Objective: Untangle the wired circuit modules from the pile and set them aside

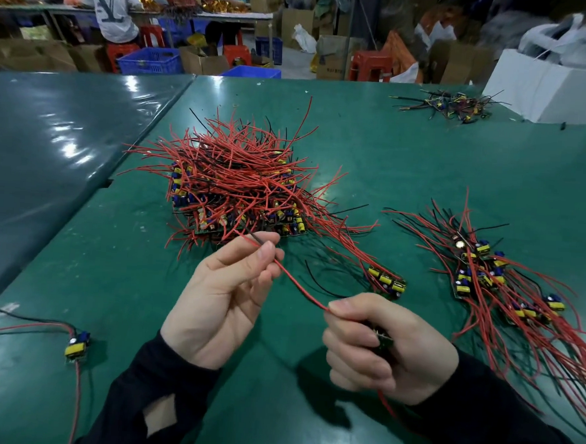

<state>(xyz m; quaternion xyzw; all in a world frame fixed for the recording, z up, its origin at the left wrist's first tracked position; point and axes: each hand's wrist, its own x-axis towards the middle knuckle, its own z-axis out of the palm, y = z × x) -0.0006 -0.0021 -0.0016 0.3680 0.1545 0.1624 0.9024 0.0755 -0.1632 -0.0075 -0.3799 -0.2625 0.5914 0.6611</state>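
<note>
Looking down, we see the green table (pixel 409 153) filling most of the view, its cover shiny and meeting a second, darker sheet (pixel 66 146) on the left; beyond its far edge stand cardboard boxes, blue crates (pixel 150 60) and red stools, with people seated at another bench. On the far right of the table sits a white box (pixel 550 90); just in front of it lies a small far bundle (pixel 446 106) of wires. The pile (pixel 242 181) rises at the centre of the table, a tangle of red and black wires over green boards with yellow and blue parts. To the right lies the sorted group (pixel 507 290), its modules side by side and its wires trailing toward us (some run off the frame's edge); between pile and group, a few boards (pixel 387 282) lie at the end of wires that lead back into the pile. At the near left, one stray module (pixel 78 344) lies apart. Our left hand (pixel 225 300) is raised, thumb and forefinger pinching a red wire (pixel 298 285); the other fingers are loosely curled. Our right hand (pixel 387 347) is curled round a module (pixel 384 340), mostly hidden, and its thumb and forefinger pinch the same wire lower down; the wire runs taut between the two hands, just in front of the pile.
</note>
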